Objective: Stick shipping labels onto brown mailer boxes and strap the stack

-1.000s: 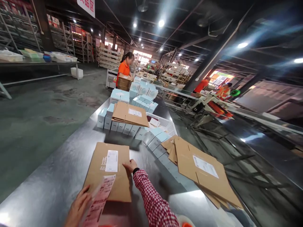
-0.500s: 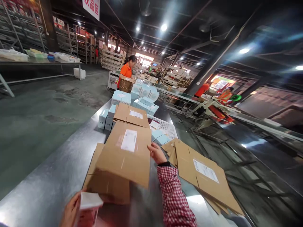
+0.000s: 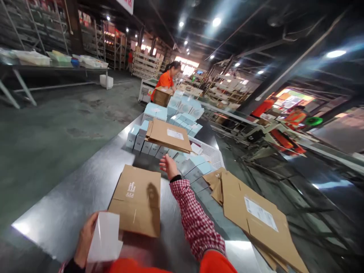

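Gripping label paper beside a flattened carton

My left hand had its fingers wrapped around the label paper, low in front of me, the blank white face turned up and one piece sticking out at its lower right. The paper overlapped the carton's near left corner in my sight; I cannot tell whether the two touched. My right hand was released and held nothing: I had it out ahead of me at the end of my checked sleeve, palm partly turned up, fingers apart and loosely bent.

The brown carton lay flat on the steel table, between my two arms, its white lettering toward the far left and a hand-shaped shadow across its right side. Just beyond my right fingertips, a pile of labelled cartons rested on a row of light-blue boxes; I cannot tell whether I touched any of those boxes. A white perforated basket stood to the right of that pile. Nearer me, along the table's right side, a fanned carton stack leaned outward with a white label on top.

Farther up, a co-worker in an orange shirt stood at the table's far end, by another heap of folded cardboard.
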Available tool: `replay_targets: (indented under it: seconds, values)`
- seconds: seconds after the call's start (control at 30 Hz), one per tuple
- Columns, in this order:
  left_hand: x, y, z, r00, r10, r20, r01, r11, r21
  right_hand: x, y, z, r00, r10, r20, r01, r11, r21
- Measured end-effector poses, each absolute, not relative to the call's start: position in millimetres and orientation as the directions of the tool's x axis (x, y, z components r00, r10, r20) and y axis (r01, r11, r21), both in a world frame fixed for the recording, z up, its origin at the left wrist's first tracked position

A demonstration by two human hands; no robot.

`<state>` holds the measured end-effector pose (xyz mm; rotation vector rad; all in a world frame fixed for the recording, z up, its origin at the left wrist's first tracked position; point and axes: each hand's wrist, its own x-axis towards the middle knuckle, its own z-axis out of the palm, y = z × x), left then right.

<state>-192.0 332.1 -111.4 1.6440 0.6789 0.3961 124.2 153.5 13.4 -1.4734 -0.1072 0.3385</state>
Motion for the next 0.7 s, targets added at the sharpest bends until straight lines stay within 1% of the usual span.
replay_targets:
  seconds: [0.03, 0.07, 0.1, 0.13, 0.17, 0.2, 0.23, 0.3, 0.33, 0.4, 0.43, 0.53, 0.57, 0.6, 0.7]
  values:
    - [-190, 335, -101, 0.769, 0.636, -0.065, 0.179, -0.116, 0.977, 90, 155, -4, 0.881, 0.432, -0.194, -0.221, 0.013, -0.975]
    - [-186, 338, -92, 0.760, 0.649, -0.034, 0.182, -0.161, 0.970, 54, 156, -22, 0.770, 0.587, -0.251, -0.279, -0.044, -0.959]
    - [-181, 342, -85, 0.748, 0.664, -0.018, 0.199, -0.199, 0.960, 18, 158, -39, 0.507, 0.809, -0.297, -0.315, -0.147, -0.938]
    - [-175, 347, -82, 0.733, 0.680, -0.020, 0.218, -0.207, 0.954, -16, 160, -55, 0.286, 0.911, -0.297, -0.289, -0.214, -0.933]
    - [-170, 351, -81, 0.720, 0.693, -0.026, 0.242, -0.216, 0.946, -46, 163, -70, 0.207, 0.937, -0.282, -0.267, -0.223, -0.938]
    - [-165, 356, -82, 0.707, 0.706, -0.033, 0.264, -0.221, 0.939, -72, 167, -82, 0.246, 0.931, -0.271, -0.278, -0.201, -0.940]
    - [-162, 361, -84, 0.698, 0.715, -0.039, 0.281, -0.223, 0.933, -91, 171, -93, 0.359, 0.893, -0.271, -0.298, -0.165, -0.940]
    - [-162, 367, -87, 0.686, 0.726, -0.035, 0.295, -0.234, 0.926, -111, 179, -105, 0.588, 0.766, -0.260, -0.307, -0.086, -0.948]
    - [-165, 369, -87, 0.680, 0.733, -0.025, 0.292, -0.240, 0.926, -114, 181, -107, 0.646, 0.720, -0.252, -0.301, -0.064, -0.952]
    - [-176, 370, -82, 0.681, 0.732, 0.001, 0.263, -0.247, 0.933, -111, 182, -105, 0.659, 0.715, -0.233, -0.284, -0.051, -0.958]
    - [-183, 368, -77, 0.719, 0.695, 0.013, 0.228, -0.253, 0.940, -108, 181, -101, 0.645, 0.731, -0.224, -0.278, -0.049, -0.959]
    - [-199, 356, -63, 0.889, 0.456, 0.030, 0.124, -0.303, 0.945, -105, 177, -91, 0.632, 0.753, -0.185, -0.246, -0.031, -0.969]
    - [-202, 351, -60, 0.918, 0.397, 0.024, 0.111, -0.315, 0.943, -106, 176, -90, 0.631, 0.756, -0.174, -0.239, -0.023, -0.971]
    - [-203, 345, -59, 0.925, 0.381, 0.009, 0.120, -0.314, 0.942, -106, 176, -90, 0.636, 0.753, -0.168, -0.234, -0.020, -0.972]
    - [-202, 331, -61, 0.889, 0.451, -0.079, 0.202, -0.232, 0.952, -104, 172, -91, 0.670, 0.721, -0.177, -0.187, -0.067, -0.980]
